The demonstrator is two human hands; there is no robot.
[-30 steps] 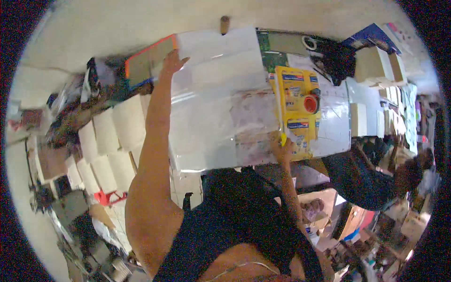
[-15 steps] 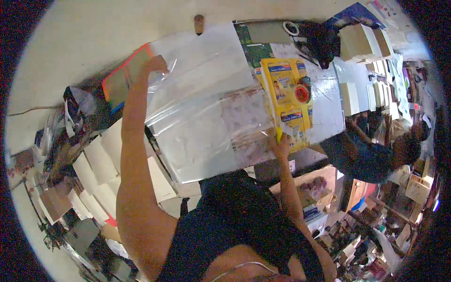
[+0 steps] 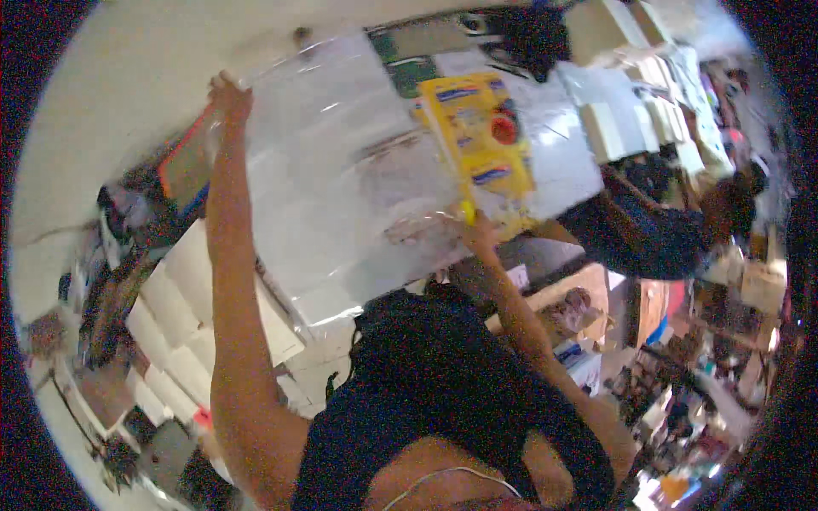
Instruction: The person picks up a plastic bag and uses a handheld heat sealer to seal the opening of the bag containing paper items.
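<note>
A wide sheet of clear plastic film [image 3: 307,170] lies over the pale table, its creases catching the light. At its far left corner my left hand [image 3: 230,100] is closed on the film's edge, arm stretched out; the fingers are somewhat blurred. My right hand [image 3: 479,237] rests low at the film's right side, closed around a slim yellow tool [image 3: 468,211] whose exact kind I cannot make out. Right beside that tool lies a yellow printed sheet [image 3: 464,115] with blue and white patches. A round red object [image 3: 504,129] sits on the printed sheet.
Stacks of cream paper blocks [image 3: 175,285] stand at the left below the table. A green mat [image 3: 416,78] lies at the far edge. At the right a person in dark clothes [image 3: 635,234] bends near more paper stacks [image 3: 603,132]. A cardboard box [image 3: 567,302] is below.
My left hand has moved outward to the far left, drawing the film's corner with it. The view has shifted, so the table and printed sheet appear farther left. My right hand still holds the yellow tool.
</note>
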